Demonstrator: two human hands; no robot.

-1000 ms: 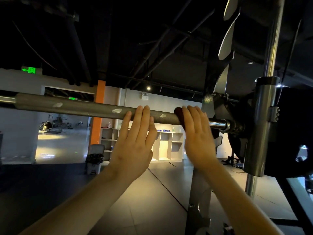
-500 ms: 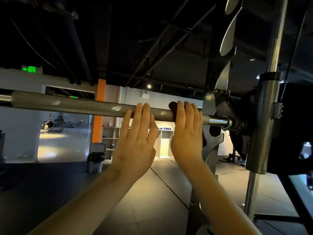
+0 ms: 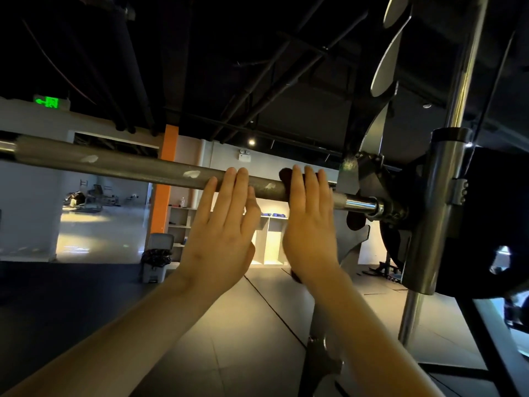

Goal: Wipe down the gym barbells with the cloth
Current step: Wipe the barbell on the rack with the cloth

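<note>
We're looking up at the barbell (image 3: 128, 167), a grey bar running from the left edge of the frame down to the right, where its polished end (image 3: 360, 204) meets the rack hardware. A few pale scuffs show along the shaft.

The left hand (image 3: 223, 239) sits at centre frame, fingers straight and close together, their tips laid against the bar and curled round nothing. Just to its right is the right hand (image 3: 310, 233), also with straight fingers side by side, pressing the cloth (image 3: 286, 176) flat onto the bar. The cloth is dark and reddish-brown, peeking out above the fingertips and again below the wrist. We can't see the thumb from here, so whether it hooks behind the bar we can't tell. The two hands sit near each other but apart.

A shiny steel upright (image 3: 446, 181) stands at the right of the frame.

For writing, there's a green lit exit sign (image 3: 47, 102) at upper left, showing an arrow and a running figure (any lettering is too small to read). Behind the bar, at centre left, stands an orange column (image 3: 164, 181). Pale open shelving (image 3: 269, 239) is behind the hands, and a grey bin (image 3: 157, 259) sits on the floor left of them.
</note>
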